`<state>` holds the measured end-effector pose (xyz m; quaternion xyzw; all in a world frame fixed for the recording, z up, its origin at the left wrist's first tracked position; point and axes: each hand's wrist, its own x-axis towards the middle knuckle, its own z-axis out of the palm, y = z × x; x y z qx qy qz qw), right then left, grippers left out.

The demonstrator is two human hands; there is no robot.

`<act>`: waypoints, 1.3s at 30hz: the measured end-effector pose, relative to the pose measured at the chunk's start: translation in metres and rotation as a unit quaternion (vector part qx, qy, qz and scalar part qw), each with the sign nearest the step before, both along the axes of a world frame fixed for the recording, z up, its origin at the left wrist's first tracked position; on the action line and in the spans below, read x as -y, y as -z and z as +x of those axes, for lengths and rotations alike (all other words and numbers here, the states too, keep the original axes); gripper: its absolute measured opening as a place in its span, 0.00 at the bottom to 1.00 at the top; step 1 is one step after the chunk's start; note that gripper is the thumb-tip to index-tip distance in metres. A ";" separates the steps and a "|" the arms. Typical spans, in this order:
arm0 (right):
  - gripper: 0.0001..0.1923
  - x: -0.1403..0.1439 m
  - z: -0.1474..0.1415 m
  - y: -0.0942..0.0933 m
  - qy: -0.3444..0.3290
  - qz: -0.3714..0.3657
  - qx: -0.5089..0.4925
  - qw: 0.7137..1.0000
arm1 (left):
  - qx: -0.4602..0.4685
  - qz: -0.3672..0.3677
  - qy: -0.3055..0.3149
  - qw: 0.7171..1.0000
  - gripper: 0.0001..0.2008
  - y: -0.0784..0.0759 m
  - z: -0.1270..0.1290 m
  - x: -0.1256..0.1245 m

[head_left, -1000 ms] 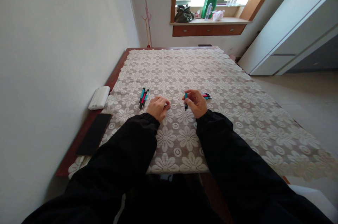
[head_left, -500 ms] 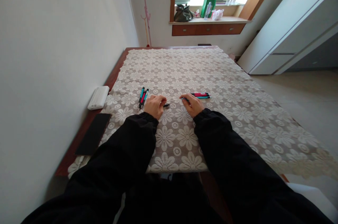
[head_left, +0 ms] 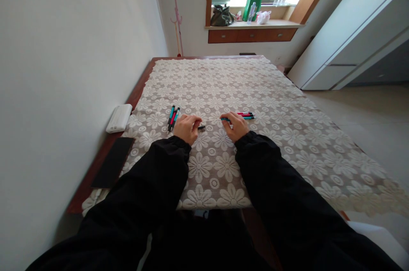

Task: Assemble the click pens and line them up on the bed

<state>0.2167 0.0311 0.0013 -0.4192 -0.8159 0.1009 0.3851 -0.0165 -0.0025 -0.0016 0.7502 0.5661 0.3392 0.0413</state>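
Note:
My left hand (head_left: pixel 187 128) is closed, thumb and fingertips pinching one end of a thin whitish pen refill (head_left: pixel 211 119). The refill stretches across to my right hand (head_left: pixel 234 126), whose fingers are closed round a short teal pen barrel (head_left: pixel 225 119). Whether the refill's far end sits inside the barrel is too small to tell. A small black pen part (head_left: pixel 201 127) lies on the cloth beside my left fingertips. Several teal, red and black pens (head_left: pixel 173 118) lie left of my left hand. Beyond my right hand lie more red and teal pens (head_left: pixel 247 115), partly hidden by it.
A floral lace tablecloth (head_left: pixel 226 166) covers the table. Along the left edge lie a white power bank (head_left: pixel 119 118) and a black phone (head_left: pixel 113 162) with a cable, close to the wall. Bags stand on the far windowsill (head_left: pixel 252 24); a white cabinet (head_left: pixel 348 28) is at right.
My right hand has shifted slightly to the right, and more of the teal barrel shows at its fingertips. My left hand has hardly moved.

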 end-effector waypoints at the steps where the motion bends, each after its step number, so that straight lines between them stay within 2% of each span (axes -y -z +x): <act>1: 0.07 0.000 0.000 0.000 0.003 -0.001 -0.001 1.000 | 0.001 0.001 0.001 1.000 0.09 0.000 0.000 0.000; 8: 0.07 0.000 -0.001 0.002 -0.036 -0.005 0.043 0.998 | -0.006 -0.011 0.016 1.000 0.08 -0.004 0.002 0.002; 22: 0.06 -0.001 0.001 0.002 0.011 -0.002 0.038 0.999 | 0.009 0.009 -0.007 1.000 0.08 -0.002 0.000 0.001; 29: 0.07 0.000 -0.004 0.007 -0.057 -0.014 0.055 0.997 | 0.000 -0.007 0.028 1.000 0.08 -0.004 0.002 0.002; 33: 0.11 -0.001 -0.005 0.012 -0.068 -0.026 0.033 0.997 | -0.009 -0.009 0.059 0.998 0.08 -0.003 0.002 0.002; 36: 0.08 -0.002 -0.005 0.014 -0.077 -0.020 0.035 0.996 | -0.029 -0.016 0.106 0.994 0.09 0.000 0.002 0.000; 39: 0.05 -0.003 -0.005 0.013 -0.103 -0.013 0.054 0.993 | -0.042 -0.024 0.122 0.991 0.10 0.002 0.002 -0.001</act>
